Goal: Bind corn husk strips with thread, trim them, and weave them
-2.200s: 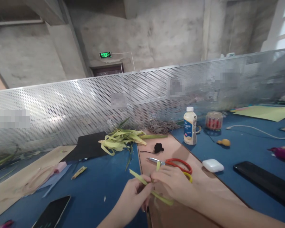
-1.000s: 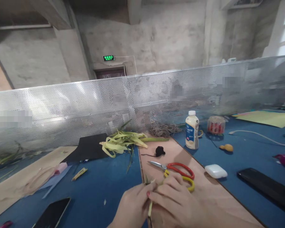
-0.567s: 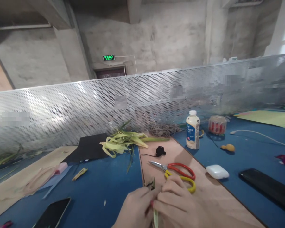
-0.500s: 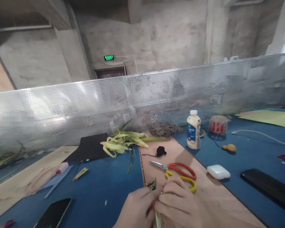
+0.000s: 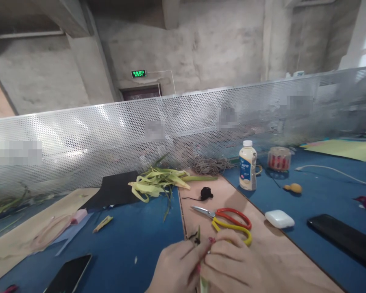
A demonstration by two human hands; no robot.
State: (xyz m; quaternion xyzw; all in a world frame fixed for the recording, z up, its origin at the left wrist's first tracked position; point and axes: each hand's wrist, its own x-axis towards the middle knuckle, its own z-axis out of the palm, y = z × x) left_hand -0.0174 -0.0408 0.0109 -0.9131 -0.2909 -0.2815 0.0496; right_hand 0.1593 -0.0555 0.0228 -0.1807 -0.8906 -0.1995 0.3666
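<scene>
At the bottom middle, my left hand [image 5: 177, 264] and my right hand [image 5: 233, 260] meet with their fingers closed together. Both grip a pale green corn husk strip [image 5: 204, 284], whose lower end hangs below the fingers. Its green tip pokes out above my left hand, with a bit of black thread [image 5: 197, 240] beside it. Most of the strip is covered by the fingers. Just beyond my right hand lie scissors [image 5: 232, 219] with one red and one yellow handle, blades slightly apart. Farther back is a small black thread bundle [image 5: 206, 193].
A heap of corn husks [image 5: 161, 181] lies near the perforated metal screen [image 5: 110, 142]. A bottle [image 5: 247, 167], a clear jar [image 5: 279, 159], a white case [image 5: 279, 219] and a black phone [image 5: 344, 240] stand or lie on the right. Another phone [image 5: 68, 274] is at front left.
The hands stay together on the corn husk strip, and their fingers have shifted slightly, showing a reddish spot between them. The whole view has moved a little.
</scene>
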